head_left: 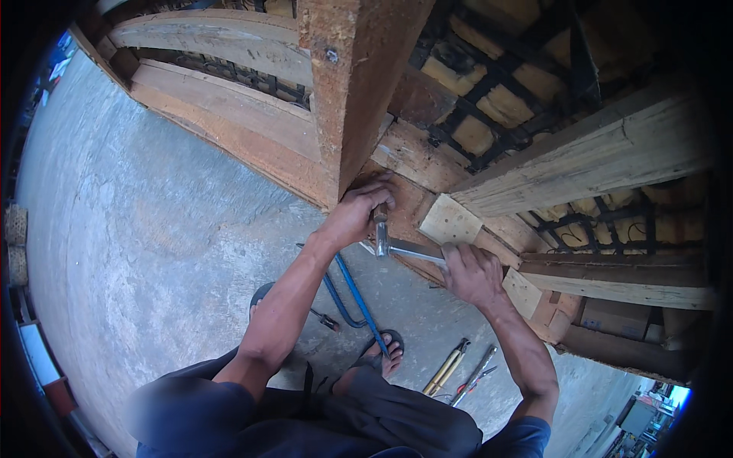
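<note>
My right hand (473, 273) is wrapped round the thin metal handle of a hammer (416, 252). The hammer's head points toward my left hand (360, 210), right by its fingertips. That left hand rests at the foot of a thick upright wooden post (347, 99), with its fingers curled in against the wood. What it pinches there, if anything, is hidden by the fingers and the hammer head. Both hands work along the lower rail of a wooden furniture frame (405, 195), beside a pale wooden block (450, 220) fixed to it.
Black webbing straps (489, 99) cross over yellowish padding inside the frame. On the concrete floor (153, 229) lie a blue hacksaw frame (355, 290), a screwdriver-like tool (327, 320), a yellow-handled cutter (447, 366) and a silver tool (473, 378). My sandalled foot (385, 351) is beside the saw.
</note>
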`<act>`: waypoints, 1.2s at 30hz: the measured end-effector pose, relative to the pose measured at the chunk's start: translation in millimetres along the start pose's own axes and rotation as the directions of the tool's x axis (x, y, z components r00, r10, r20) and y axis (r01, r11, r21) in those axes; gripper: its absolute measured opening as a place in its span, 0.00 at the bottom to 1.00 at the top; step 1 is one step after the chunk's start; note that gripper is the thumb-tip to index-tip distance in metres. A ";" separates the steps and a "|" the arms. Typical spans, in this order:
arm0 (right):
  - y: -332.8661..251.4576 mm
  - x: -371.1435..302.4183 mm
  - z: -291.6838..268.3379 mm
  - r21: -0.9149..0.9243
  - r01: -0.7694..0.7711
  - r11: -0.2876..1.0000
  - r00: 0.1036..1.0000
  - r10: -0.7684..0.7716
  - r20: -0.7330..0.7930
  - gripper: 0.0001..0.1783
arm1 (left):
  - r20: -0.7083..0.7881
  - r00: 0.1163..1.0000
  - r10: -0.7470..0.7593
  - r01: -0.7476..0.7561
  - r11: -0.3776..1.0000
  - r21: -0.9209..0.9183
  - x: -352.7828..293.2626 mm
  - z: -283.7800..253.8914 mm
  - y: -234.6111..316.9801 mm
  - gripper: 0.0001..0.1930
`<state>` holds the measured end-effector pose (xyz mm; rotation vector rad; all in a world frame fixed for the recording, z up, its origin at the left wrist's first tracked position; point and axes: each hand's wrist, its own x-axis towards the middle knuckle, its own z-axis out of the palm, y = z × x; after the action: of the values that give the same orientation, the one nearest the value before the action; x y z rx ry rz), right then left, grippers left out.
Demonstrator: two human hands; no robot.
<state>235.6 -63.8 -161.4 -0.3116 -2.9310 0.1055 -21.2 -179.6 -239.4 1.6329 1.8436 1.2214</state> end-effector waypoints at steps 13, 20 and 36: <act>8.5 -4.5 -3.8 -0.042 -0.070 0.997 0.996 0.072 0.050 0.10 | 0.026 0.999 0.046 -0.049 0.991 0.128 -0.3 2.2 1.5 0.19; -69.8 -67.7 11.0 0.293 -0.257 0.921 0.955 0.288 -0.069 0.11 | -0.102 0.985 0.138 -0.123 0.982 0.141 -33.1 5.7 26.9 0.13; -122.5 -77.0 32.7 0.585 -0.581 0.566 0.747 0.657 0.106 0.09 | -0.109 0.973 0.204 -0.168 0.948 0.270 -41.6 -12.1 12.4 0.17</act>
<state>278.4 -201.5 -196.4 -1.1741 -2.3340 1.0315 -12.8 -223.5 -233.4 1.9471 2.0427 1.2363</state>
